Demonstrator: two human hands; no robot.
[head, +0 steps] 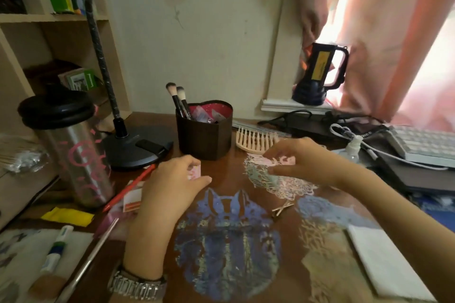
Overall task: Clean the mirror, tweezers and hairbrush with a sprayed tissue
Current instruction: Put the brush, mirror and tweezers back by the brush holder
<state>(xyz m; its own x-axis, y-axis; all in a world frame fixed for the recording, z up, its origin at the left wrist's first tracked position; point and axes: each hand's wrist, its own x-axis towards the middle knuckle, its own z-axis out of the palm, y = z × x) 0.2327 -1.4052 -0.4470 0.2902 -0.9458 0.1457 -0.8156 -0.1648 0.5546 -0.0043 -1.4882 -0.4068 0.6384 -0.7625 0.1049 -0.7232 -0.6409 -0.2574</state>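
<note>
The small pink thing (194, 172), which may be the mirror, sits in the left hand (172, 179) near the middle of the table (221, 170), with the thumb and curled fingers pinching it. The right hand (302, 160) hovers just right of it, fingers loosely bent and apart, holding nothing I can make out; motion blur hides the fingertips. The tweezers (283, 208) lie on the table nearer and to the right, untouched. The comb-like hairbrush (256, 139) lies farther off, beside the heart-shaped holder (204, 130). A folded white tissue (384, 258) waits at the near right, and a small spray bottle (353, 146) stands at the far right. The step seems to be readying the mirror: it would be best steadied by its edges, with the tissue dampened lightly first.
</note>
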